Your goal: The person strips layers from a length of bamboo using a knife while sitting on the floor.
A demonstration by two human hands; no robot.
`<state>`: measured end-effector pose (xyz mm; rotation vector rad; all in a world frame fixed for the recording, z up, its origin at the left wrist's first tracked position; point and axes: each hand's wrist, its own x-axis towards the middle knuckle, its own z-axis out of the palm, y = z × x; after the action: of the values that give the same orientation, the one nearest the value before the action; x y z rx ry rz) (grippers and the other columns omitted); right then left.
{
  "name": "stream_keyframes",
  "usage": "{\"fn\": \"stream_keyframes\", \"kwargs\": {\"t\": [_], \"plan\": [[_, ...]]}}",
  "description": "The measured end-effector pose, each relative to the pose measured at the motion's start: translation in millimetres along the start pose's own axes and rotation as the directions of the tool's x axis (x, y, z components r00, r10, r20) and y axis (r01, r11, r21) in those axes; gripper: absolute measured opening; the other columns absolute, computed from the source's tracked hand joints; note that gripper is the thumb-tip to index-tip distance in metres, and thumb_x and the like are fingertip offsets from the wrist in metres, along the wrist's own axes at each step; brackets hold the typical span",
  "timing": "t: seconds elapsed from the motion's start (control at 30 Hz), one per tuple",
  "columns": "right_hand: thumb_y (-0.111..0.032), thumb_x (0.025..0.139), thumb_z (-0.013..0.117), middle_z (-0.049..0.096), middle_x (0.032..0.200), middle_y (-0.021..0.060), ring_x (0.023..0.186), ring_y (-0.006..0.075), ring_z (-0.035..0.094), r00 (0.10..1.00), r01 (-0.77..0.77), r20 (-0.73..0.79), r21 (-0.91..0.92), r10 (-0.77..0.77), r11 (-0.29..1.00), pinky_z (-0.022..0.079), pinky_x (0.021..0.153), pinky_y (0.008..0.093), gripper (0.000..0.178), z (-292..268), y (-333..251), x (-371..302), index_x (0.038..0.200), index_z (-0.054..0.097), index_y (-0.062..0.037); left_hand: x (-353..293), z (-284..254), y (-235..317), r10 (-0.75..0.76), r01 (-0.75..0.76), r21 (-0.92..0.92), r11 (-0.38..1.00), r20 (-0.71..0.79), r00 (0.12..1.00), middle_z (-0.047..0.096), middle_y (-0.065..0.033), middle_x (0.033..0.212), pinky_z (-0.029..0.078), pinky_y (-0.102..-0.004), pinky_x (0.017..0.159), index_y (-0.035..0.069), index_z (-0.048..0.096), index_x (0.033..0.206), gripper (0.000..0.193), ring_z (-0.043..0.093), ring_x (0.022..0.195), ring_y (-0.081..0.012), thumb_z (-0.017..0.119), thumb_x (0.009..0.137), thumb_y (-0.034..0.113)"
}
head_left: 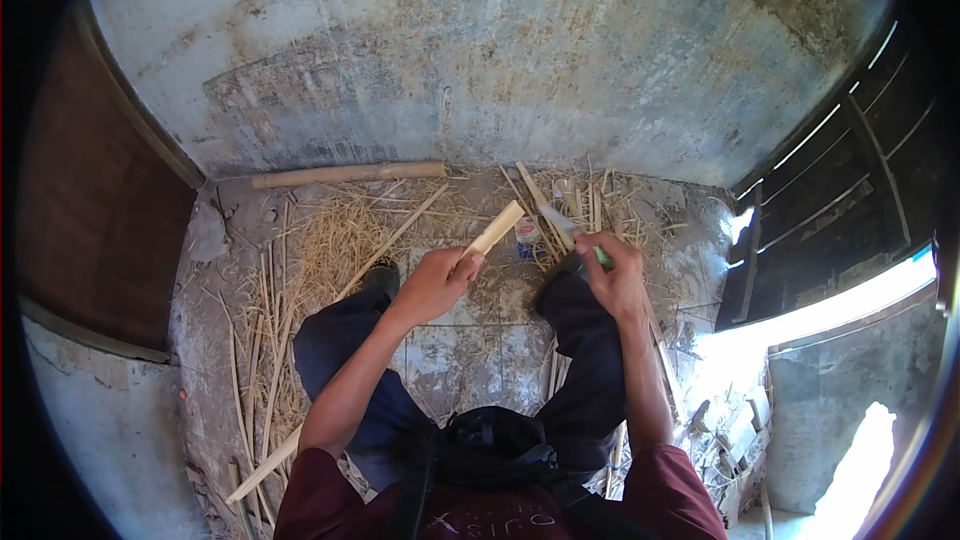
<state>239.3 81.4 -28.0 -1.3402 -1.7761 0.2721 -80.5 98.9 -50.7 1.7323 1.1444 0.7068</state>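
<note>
"Where was the bamboo strip (495,230)?"
"Gripped in the left hand (440,283), before the knees, its tip near a knife (560,221). The right hand (612,277) clasped the knife's green handle (603,258)."
"And the room?"
"Tiled floor (450,355) strewn with shavings (330,245); a stained wall (450,60) ahead; dark boards (820,185) at right."
"Anything unclear?"
"The left forearm (352,385) hid whether the strip continued below; glare (850,300) blanked some of the right side."

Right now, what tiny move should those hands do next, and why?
Perhaps the right hand should ease the green-handled knife toward the bamboo strip's free end. The left hand grips the strip below that end, its fingers clear of the tip, and the blade points up beside it, apparently not touching yet.
</note>
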Motion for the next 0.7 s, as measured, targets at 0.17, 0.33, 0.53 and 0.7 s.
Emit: {"fn": "stream_keyframes", "kwargs": {"t": [0.17,0.33,0.53,0.7], "plan": [[-0.003,0.098,0.077,0.082,0.097,0.0155,0.088,0.0301,0.081,0.977,0.139,0.152,0.079,-0.149,0.987,0.06,0.075,0.0373,0.01,4.7,-3.4,-2.6,0.107,0.081,-0.0008,-1.0,-2.6,9.4,-0.043,0.044,-0.011,0.999,0.021,0.999,0.051,0.0011,0.068,0.042,-0.034,0.061,0.005,0.057,0.084,0.046,0.047,0.062,-0.0112,0.052,0.118,0.037],[-0.004,0.098,0.077,0.081,0.095,0.0157,0.085,0.0306,0.079,0.98,0.132,0.142,0.058,-0.139,0.99,0.059,0.073,0.0382,0.01,8.7,-9.8,-1.9,0.107,0.081,-0.0012,-1.4,-0.3,-0.8,-0.017,0.017,0.004,1.0,-0.001,1.0,0.051,-0.0002,0.068,0.043,-0.0345,0.061,0.005,0.057,0.084,0.046,0.05,0.063,-0.0121,0.052,0.118,0.037],[-0.015,0.099,0.075,0.08,0.092,0.0151,0.078,0.0355,0.077,0.997,0.051,0.063,-0.17,-0.04,0.984,0.058,0.067,0.0456,0.009,10.0,-6.5,-5.0,0.107,0.078,-0.0117,-1.5,2.3,-7.2,0.033,-0.032,0.066,0.997,-0.017,0.999,0.05,0.0007,0.067,0.043,-0.034,0.059,0.005,0.057,0.085,0.046,0.05,0.061,-0.0114,0.053,0.118,0.037],[-0.022,0.105,0.068,0.078,0.091,0.019,0.078,0.0408,0.076,0.96,-0.278,-0.12,-0.319,0.252,0.906,0.057,0.069,0.0506,0.012,-18.7,47.3,3.6,0.111,0.075,-0.0141,-7.5,-4.1,19.3,-0.055,0.06,-0.123,0.991,0.05,0.997,0.05,0.0013,0.067,0.039,-0.0325,0.053,0.007,0.056,0.084,0.047,0.044,0.055,-0.0097,0.053,0.118,0.039]]}}
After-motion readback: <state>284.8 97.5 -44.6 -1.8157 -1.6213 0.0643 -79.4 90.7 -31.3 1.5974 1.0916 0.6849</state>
